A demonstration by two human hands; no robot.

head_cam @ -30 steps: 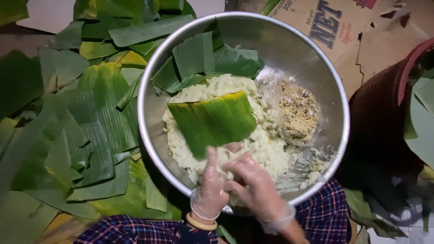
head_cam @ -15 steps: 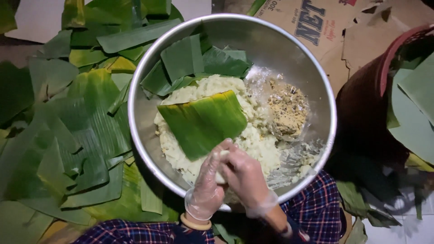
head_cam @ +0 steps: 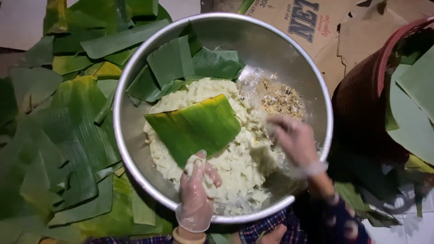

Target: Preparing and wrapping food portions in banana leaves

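A large steel bowl point(head_cam: 135, 81) holds a pale lumpy dough mass point(head_cam: 235, 158), a patch of crumbly brownish filling point(head_cam: 281, 98) and several cut banana leaf pieces point(head_cam: 181, 63). My left hand point(head_cam: 196, 190), in a clear glove, holds a rectangular banana leaf piece point(head_cam: 194, 126) over the dough, with a small lump of dough point(head_cam: 193, 166) pinched at the leaf's near edge. My right hand point(head_cam: 293, 141), gloved and blurred by motion, hovers over the bowl's right side just below the filling, fingers spread.
Many banana leaves point(head_cam: 58, 135) lie spread to the left of the bowl. Torn cardboard point(head_cam: 330, 27) lies behind it. A dark red basket point(head_cam: 375, 86) with more leaves stands at the right. My checked sleeves point(head_cam: 266, 226) show at the bottom.
My right hand has left the left hand and swung right toward the filling. The left hand keeps the leaf and now has a dough lump on its edge.
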